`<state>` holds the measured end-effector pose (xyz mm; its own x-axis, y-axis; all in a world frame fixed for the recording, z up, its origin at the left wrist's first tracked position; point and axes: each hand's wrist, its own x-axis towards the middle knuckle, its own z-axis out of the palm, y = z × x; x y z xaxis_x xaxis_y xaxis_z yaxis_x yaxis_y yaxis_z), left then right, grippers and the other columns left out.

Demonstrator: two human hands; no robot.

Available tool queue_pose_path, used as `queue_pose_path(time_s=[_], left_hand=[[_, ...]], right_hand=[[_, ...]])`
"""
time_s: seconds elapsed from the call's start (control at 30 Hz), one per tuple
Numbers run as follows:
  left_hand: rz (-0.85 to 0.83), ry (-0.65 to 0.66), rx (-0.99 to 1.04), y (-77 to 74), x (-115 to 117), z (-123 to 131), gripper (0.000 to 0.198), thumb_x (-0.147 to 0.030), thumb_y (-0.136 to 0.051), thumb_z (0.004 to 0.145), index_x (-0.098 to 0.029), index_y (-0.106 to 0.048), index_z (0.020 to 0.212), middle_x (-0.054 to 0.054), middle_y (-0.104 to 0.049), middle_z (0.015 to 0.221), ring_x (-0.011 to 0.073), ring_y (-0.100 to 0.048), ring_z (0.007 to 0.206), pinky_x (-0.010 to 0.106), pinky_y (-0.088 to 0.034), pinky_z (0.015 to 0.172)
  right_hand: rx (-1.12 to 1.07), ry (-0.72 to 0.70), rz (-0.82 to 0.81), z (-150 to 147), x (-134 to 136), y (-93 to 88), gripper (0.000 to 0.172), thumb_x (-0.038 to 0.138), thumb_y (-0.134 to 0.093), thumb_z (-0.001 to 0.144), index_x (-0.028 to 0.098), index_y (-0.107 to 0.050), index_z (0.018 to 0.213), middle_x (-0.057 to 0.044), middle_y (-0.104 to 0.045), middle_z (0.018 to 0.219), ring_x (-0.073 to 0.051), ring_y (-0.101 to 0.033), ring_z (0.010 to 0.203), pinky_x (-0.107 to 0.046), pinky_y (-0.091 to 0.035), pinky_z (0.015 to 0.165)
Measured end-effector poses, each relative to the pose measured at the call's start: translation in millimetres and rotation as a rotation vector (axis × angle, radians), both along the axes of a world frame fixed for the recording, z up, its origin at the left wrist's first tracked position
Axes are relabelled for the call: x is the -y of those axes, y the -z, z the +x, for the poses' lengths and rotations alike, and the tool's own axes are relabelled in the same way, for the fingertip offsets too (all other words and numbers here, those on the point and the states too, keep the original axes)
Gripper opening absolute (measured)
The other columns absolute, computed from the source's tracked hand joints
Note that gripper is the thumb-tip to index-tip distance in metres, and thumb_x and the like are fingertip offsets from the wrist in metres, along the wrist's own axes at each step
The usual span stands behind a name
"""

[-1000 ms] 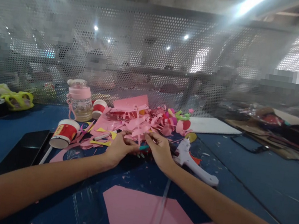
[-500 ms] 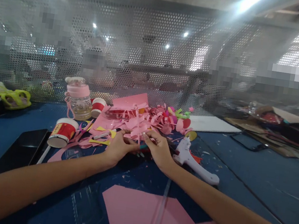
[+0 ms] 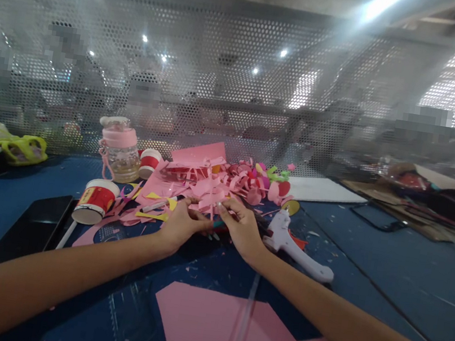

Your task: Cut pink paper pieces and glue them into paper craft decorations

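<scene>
My left hand (image 3: 182,222) and my right hand (image 3: 240,226) are close together at the front edge of a pile of pink paper scraps (image 3: 204,181). Both are closed, thumbs against bent fingers. Pink paper shows between the fingertips, but whether it is held or part of the pile behind I cannot tell. Something small and green (image 3: 218,224) peeks out between the hands. Just right of my right hand lies a white glue gun (image 3: 298,254). A large pink sheet (image 3: 212,328) lies below my wrists, with a clear stick (image 3: 245,321) across it.
A red and white paper cup (image 3: 95,202) tilts at left beside a black phone-like slab (image 3: 30,229). Behind stand a pink-lidded bottle (image 3: 118,151) and another cup (image 3: 150,163). White board (image 3: 322,190) lies at back right, before a perforated metal screen (image 3: 239,92).
Both hands keep the same place and closed pose. Nothing on the table has visibly shifted.
</scene>
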<state>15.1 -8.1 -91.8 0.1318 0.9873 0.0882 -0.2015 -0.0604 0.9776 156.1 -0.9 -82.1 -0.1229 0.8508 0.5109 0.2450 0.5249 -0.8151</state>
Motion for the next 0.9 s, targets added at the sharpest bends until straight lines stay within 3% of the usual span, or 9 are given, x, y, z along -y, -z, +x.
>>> queue_pose_path(time_s=[0.3,0.63,0.9], left_hand=[[0.005,0.007,-0.037,2.8,-2.5,-0.7,0.075,-0.020,-0.077,0.053,-0.008,-0.034,0.113,-0.003,-0.062,0.049,0.0123,-0.058,0.045,0.019,-0.043,0.045],[-0.032,-0.012,-0.035,-3.6,1.8,1.0,0.063,-0.011,-0.075,0.051,-0.008,-0.040,0.103,-0.003,-0.062,0.048,0.0111,-0.056,0.043,0.019,-0.043,0.045],[-0.048,-0.001,-0.034,-1.5,-2.1,0.3,0.073,-0.012,-0.075,0.053,-0.004,-0.036,0.115,-0.003,-0.062,0.048,0.0117,-0.057,0.043,0.019,-0.044,0.045]], right_hand=[[-0.017,-0.043,0.011,0.5,-1.2,2.2,0.025,0.040,-0.056,0.076,0.018,-0.057,0.064,-0.001,-0.051,0.068,-0.015,-0.047,0.068,-0.026,-0.040,0.061],[-0.034,-0.064,-0.044,-0.8,0.8,2.0,0.030,0.042,-0.051,0.078,0.018,-0.049,0.060,0.000,-0.045,0.066,-0.014,-0.043,0.065,-0.026,-0.037,0.059],[-0.092,-0.174,0.020,1.9,2.3,0.0,0.020,0.031,-0.050,0.076,0.018,-0.058,0.064,-0.002,-0.052,0.071,-0.016,-0.049,0.074,-0.029,-0.039,0.069]])
